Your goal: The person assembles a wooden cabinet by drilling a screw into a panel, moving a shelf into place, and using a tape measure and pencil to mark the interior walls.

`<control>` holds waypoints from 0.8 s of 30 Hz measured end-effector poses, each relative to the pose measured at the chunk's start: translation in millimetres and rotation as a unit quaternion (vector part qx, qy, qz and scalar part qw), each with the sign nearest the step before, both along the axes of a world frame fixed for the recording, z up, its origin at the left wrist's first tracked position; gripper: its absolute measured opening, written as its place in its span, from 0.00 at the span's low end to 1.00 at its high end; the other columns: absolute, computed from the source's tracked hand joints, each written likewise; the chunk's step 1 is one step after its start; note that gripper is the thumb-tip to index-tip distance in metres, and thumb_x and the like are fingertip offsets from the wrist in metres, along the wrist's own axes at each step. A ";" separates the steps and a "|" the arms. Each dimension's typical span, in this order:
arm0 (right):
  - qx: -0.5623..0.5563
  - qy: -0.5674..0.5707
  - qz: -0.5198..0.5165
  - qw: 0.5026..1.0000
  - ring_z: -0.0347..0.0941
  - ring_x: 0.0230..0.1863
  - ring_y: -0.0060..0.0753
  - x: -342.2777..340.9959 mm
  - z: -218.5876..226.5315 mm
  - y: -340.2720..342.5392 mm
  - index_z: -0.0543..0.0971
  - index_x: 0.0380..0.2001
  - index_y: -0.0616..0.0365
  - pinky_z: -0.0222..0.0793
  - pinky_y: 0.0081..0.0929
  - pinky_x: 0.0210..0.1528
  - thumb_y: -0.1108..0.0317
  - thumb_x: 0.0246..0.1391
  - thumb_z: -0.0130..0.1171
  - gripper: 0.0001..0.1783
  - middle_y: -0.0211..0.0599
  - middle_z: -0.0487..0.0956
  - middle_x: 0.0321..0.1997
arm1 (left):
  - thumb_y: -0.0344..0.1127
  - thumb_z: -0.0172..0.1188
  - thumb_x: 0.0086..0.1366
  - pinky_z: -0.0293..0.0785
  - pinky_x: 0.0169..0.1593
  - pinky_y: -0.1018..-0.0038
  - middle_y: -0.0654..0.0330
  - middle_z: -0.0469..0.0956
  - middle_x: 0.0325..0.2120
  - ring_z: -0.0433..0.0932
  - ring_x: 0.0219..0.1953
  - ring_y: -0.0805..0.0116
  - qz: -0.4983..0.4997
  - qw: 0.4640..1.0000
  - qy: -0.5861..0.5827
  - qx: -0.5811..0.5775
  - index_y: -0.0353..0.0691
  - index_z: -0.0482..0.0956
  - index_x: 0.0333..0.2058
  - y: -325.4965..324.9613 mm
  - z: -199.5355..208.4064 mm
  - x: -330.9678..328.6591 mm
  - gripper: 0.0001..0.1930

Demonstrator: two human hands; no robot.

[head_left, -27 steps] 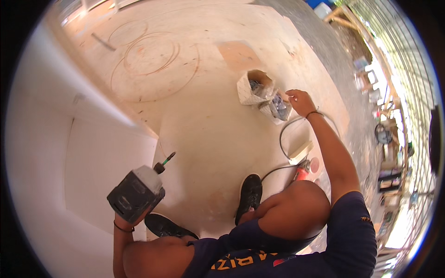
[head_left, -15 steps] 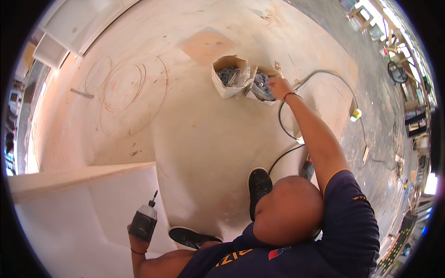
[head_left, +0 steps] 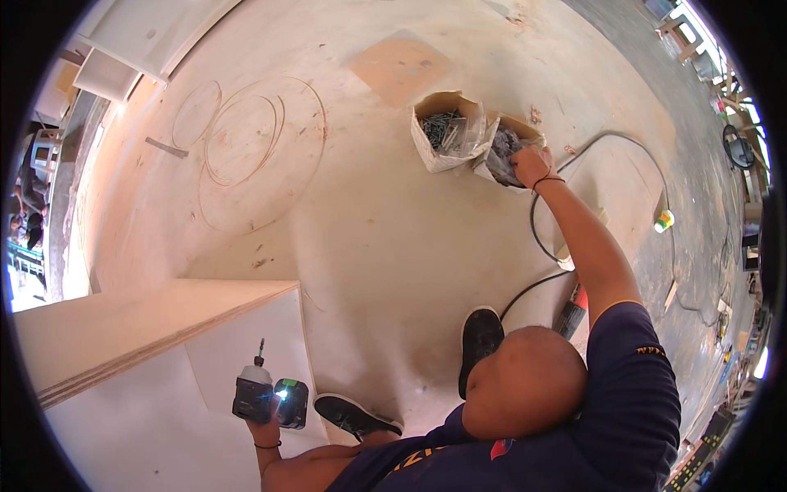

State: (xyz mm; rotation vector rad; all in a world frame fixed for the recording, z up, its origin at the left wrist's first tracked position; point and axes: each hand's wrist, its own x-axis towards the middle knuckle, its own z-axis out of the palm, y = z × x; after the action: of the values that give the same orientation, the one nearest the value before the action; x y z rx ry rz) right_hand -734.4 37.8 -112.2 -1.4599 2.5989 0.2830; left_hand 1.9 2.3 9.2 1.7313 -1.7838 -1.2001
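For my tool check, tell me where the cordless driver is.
The cordless driver is at the head view's lower left, in the left hand, just left of a black shoe.

We see black-and-grey drill (head_left: 252, 398), green-marked; white boxes (head_left: 426, 152), tan inside; white-soled black shoes (head_left: 479, 340); navy shirt (head_left: 627, 377), orange-trimmed; red-and-black power tool (head_left: 572, 313); black cable (head_left: 532, 217); tan sheet (head_left: 400, 67); yellow-green-white container (head_left: 664, 220)

A tan square patch (head_left: 400, 67), a narrow grey strip (head_left: 166, 148), a curving black cable (head_left: 533, 217).
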 end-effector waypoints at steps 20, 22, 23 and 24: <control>-0.320 -0.101 -0.059 0.940 0.76 0.38 0.52 -32.7 -60.4 -33.8 0.78 0.43 0.58 0.70 0.44 0.43 0.76 0.51 0.53 0.15 0.49 0.79 0.33 | 0.29 0.67 0.57 0.71 0.54 0.69 0.57 0.79 0.45 0.77 0.47 0.68 0.169 0.985 0.019 -0.017 0.34 0.76 0.49 5.2 -49.8 18.0 0.21; -0.237 -0.054 -0.005 0.970 0.74 0.46 0.56 -31.8 -71.3 -22.8 0.78 0.47 0.44 0.68 0.50 0.48 0.72 0.51 0.51 0.19 0.48 0.79 0.41 | 0.33 0.68 0.58 0.72 0.53 0.69 0.56 0.80 0.44 0.78 0.47 0.65 0.143 0.989 0.002 -0.031 0.35 0.77 0.48 10.6 -43.2 17.7 0.19; -0.186 -0.027 -0.011 0.982 0.74 0.45 0.55 -24.7 -71.6 -27.5 0.79 0.46 0.49 0.69 0.49 0.47 0.73 0.51 0.52 0.18 0.47 0.79 0.39 | 0.35 0.67 0.59 0.72 0.52 0.68 0.56 0.80 0.44 0.78 0.47 0.64 0.121 0.988 -0.025 -0.088 0.36 0.78 0.47 13.7 -56.2 30.2 0.18; -0.235 0.035 0.037 0.971 0.75 0.43 0.53 -77.9 -80.1 -13.7 0.80 0.43 0.53 0.69 0.47 0.45 0.73 0.52 0.52 0.15 0.46 0.79 0.38 | 0.37 0.66 0.60 0.73 0.52 0.68 0.55 0.81 0.43 0.79 0.46 0.62 0.085 0.985 -0.027 -0.148 0.37 0.79 0.46 -1.4 -78.2 22.0 0.17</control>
State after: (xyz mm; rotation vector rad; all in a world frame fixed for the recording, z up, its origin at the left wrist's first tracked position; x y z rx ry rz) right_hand -812.3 24.1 -192.4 -1.7121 2.7989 -0.3059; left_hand 23.9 0.9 -69.1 1.7117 -1.7053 -0.7805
